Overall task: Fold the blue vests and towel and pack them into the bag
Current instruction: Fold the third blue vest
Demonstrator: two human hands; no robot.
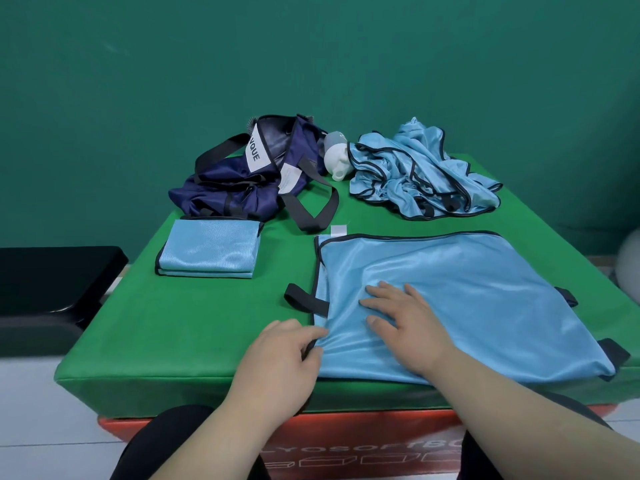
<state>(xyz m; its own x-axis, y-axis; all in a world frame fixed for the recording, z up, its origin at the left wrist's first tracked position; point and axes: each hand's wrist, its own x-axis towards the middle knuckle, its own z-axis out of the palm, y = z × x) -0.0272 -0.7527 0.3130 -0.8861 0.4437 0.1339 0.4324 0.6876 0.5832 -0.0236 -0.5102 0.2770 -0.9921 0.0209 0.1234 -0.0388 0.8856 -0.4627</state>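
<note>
- Beside the bag (249, 174), one folded vest (209, 249) is laid, not yet packed.
- A spread vest (467, 289) is pinched at its edge by the left hand (280, 355) and pressed by the flat right hand (405, 317).
- A crumpled pile (419, 171) is left unfolded.

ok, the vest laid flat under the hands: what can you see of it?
The vest is light blue, shiny fabric with dark piping and black straps at both sides, a white tag at its far left corner. It lies spread flat on the near right of the green pad. The right hand rests flat on it; the left hand pinches its near left edge.
</note>
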